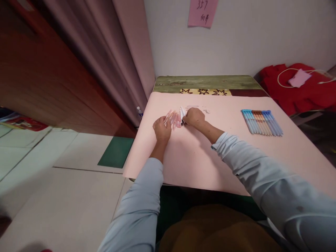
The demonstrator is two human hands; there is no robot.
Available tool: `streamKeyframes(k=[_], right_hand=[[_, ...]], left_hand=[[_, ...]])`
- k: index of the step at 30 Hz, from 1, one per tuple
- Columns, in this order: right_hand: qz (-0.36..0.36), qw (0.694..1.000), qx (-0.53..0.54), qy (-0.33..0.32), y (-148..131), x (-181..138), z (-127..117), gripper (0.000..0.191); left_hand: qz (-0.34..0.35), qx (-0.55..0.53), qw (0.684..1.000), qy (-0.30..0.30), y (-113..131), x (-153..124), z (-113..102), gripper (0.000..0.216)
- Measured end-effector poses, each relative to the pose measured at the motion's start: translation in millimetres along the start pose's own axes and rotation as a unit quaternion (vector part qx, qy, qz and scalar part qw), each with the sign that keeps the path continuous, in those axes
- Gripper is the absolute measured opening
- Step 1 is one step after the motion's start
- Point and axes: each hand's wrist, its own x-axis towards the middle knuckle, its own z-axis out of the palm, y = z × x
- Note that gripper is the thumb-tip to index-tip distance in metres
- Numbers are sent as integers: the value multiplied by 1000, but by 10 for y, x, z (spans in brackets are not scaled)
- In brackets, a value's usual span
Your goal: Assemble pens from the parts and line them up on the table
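Observation:
A loose bunch of pink and clear pen parts (175, 118) lies on the pink sheet (199, 157) that covers the table. My left hand (162, 128) rests at the left side of the bunch with its fingers curled on one thin piece. My right hand (194, 117) sits at the right side, closed around a white piece (182, 112). A neat row of several blue pens (261, 122) lies apart at the right of the sheet.
The table's green patterned top (204, 84) shows beyond the sheet, against the wall. A curtain (118, 59) hangs at the left with a small bottle (140, 112) below it. Red cloth with a white cord (296, 87) lies at the right.

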Motion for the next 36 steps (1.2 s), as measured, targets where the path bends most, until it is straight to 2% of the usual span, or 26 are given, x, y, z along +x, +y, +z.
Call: streamKeyframes(k=[2,5,9,12,16,19,24,29,33,36], right_hand=[[-33,999,13,12,141,-123,-62,17],[-98,992,55,50,533,-479,-87,21],[-82,991,92,56,1154,-1025,7,26],[-78,991,75,79,1417,-1230,95,29],[-74,992,47,89,1455,-1235,163,28],[-75,993,22,92,1419,-1216,174,26],[-78,993,20,85,1419,-1236,166,26],[-75,994,27,81,1425,-1236,155,26],[-81,992,51,77,1434,-1239,146,25],[-80,992,60,79,1448,-1238,148,24]], left_hand=[[1,-6,1000,0,0,-6,-9,29],[-4,-8,1000,9,-4,-17,-19,29],[-4,20,999,37,23,-51,-42,26],[33,51,998,28,86,-114,-58,21],[116,91,987,-57,174,-225,-36,29],[132,114,982,-75,215,-282,-14,35],[88,142,982,-87,279,-328,-40,29],[45,125,988,-82,371,-346,-79,23],[17,126,990,-68,490,-298,-76,24],[-9,138,987,-85,582,-235,-65,25]])
